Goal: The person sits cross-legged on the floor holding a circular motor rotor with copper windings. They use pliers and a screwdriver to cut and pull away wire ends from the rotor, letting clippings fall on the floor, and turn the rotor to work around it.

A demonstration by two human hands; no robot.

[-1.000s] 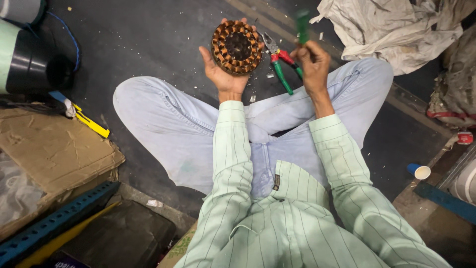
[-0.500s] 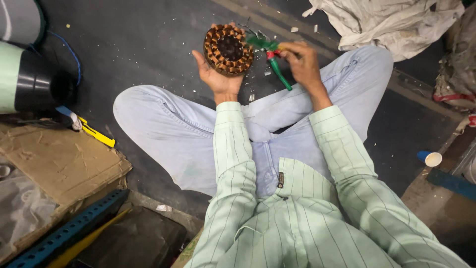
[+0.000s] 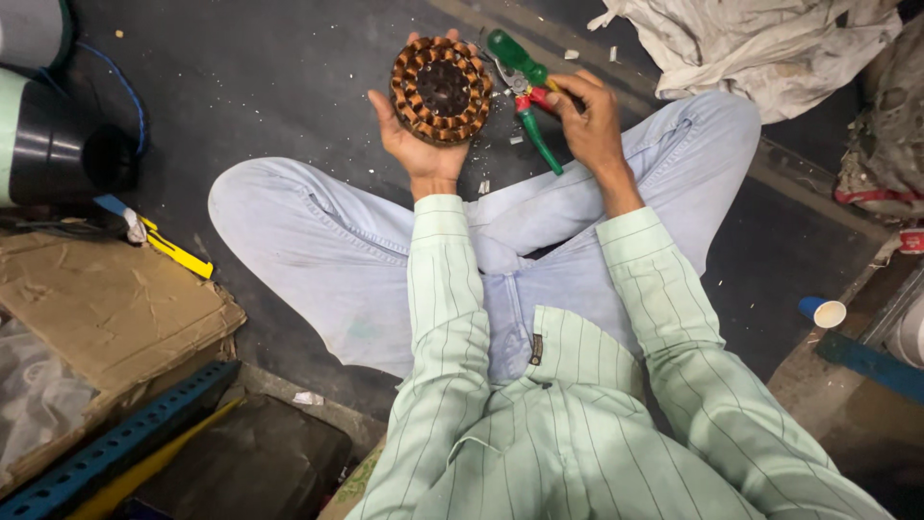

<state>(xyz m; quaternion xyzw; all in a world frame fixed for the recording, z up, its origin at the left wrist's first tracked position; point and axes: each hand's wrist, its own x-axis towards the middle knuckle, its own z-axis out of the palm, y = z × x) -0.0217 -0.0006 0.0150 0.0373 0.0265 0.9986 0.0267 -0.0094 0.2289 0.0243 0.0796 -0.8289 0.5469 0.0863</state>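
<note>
My left hand (image 3: 416, 144) cradles a round motor stator (image 3: 441, 90) with copper windings around a dark centre hole, held flat above my crossed legs. My right hand (image 3: 587, 120) grips green-handled pliers (image 3: 527, 96) with a red joint. The plier jaws reach the right rim of the stator. I sit cross-legged on a dark floor in pale jeans and a green striped shirt.
Small white scraps litter the floor by my knees. A black and green cylinder (image 3: 48, 144) lies at left, with flat cardboard (image 3: 106, 308) and a yellow tool (image 3: 178, 252) below it. A crumpled cloth (image 3: 760, 48) is at top right. A blue cup (image 3: 821, 311) sits at right.
My right hand has brought the pliers down from a raised position to the stator's right rim. The stator stays in my left palm.
</note>
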